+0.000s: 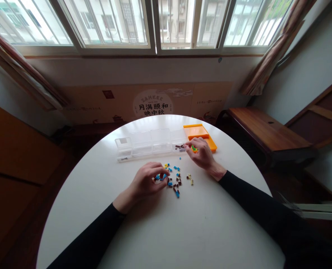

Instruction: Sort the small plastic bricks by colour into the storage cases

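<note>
Small toy building bricks point(177, 194) in blue, brown, yellow and cream lie scattered on the white table. My left hand point(147, 179) rests low at their left side, fingers curved, with a small gap between thumb and forefinger; blue bricks show beside the fingertips. Further off, my right hand point(202, 154) reaches over the right end of a row of clear plastic boxes point(142, 147). Its thumb and forefinger are pinched close together above brown pieces point(178, 146) in a clear compartment. Whatever sits in that pinch is too small to make out.
An orange tray point(211, 144) with green pieces stands just beyond my right hand. The round white table point(98, 216) has its far edge near a printed cardboard panel point(183, 97). To the right is a wooden bench point(269, 125).
</note>
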`<state>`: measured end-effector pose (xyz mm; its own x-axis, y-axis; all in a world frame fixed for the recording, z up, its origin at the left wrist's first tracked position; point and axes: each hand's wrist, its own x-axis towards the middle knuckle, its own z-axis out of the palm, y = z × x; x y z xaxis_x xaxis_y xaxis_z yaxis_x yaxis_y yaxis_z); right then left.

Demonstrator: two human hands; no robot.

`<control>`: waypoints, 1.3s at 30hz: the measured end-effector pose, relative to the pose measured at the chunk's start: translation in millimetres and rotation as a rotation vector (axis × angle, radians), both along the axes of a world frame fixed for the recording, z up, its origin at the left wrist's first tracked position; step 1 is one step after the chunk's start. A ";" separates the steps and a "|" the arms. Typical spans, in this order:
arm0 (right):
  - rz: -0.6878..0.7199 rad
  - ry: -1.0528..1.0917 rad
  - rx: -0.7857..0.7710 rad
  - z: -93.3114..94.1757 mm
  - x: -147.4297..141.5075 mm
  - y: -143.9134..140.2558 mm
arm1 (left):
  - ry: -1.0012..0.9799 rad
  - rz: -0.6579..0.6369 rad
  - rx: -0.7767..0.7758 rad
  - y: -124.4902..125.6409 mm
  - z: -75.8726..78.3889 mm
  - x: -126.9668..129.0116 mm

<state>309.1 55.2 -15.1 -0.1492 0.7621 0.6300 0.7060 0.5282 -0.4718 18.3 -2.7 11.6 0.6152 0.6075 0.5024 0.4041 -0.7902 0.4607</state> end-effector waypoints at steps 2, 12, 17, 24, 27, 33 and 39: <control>0.050 0.001 -0.010 3.3 -4.2 -6.1 | 0.033 -0.035 -0.027 -0.2 0.8 0.2; 0.165 -0.005 -0.028 5.9 -11.8 -13.6 | 0.072 0.029 -0.011 1.0 -3.5 1.3; 0.169 -0.013 -0.037 6.7 -12.0 -14.1 | 0.110 0.005 -0.039 1.8 -4.0 2.0; 0.218 -0.015 -0.021 8.9 -13.0 -18.7 | 0.048 0.024 -0.107 4.8 -6.8 2.5; 0.340 -0.021 -0.007 11.9 -16.3 -24.9 | -0.051 0.081 -0.208 6.0 -6.0 2.1; 0.479 -0.061 0.032 7.4 -30.2 -31.3 | -0.225 0.150 -0.350 9.9 -6.9 1.8; 0.490 -0.088 0.098 4.0 -36.9 -31.0 | -0.232 0.098 -0.431 12.5 -10.6 0.1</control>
<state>272.1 24.1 -11.1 -0.5298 0.5273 0.6642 0.3990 0.8461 -0.3534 18.4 9.8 1.0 0.4466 0.8395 0.3096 0.3155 -0.4715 0.8235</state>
